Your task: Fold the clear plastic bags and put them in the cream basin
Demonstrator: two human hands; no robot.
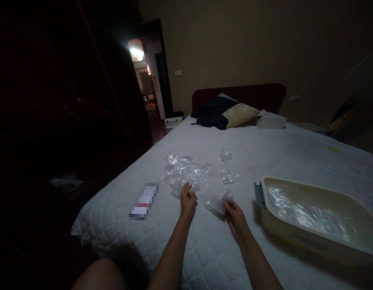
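My right hand [236, 219] pinches a crumpled clear plastic bag [218, 201] by its right end, just over the bed. To its left, my left hand [188, 200] has its fingers loosely bent and apart, with nothing visible in them. It is at the near edge of a heap of clear plastic bags [186, 172] spread on the white quilted cover. Two smaller clear pieces, a plastic bag [230, 176] and a crumpled bag [225, 154], lie beyond my right hand.
A beige plastic bin [295, 233] with a grey latch stands at the right, clear plastic bags [307, 213] inside it. A blurred-out flat item [144, 201] lies left. Pillows [240, 114] and a white box [271, 121] are near the headboard [264, 94]. The bed's left edge drops to dark floor.
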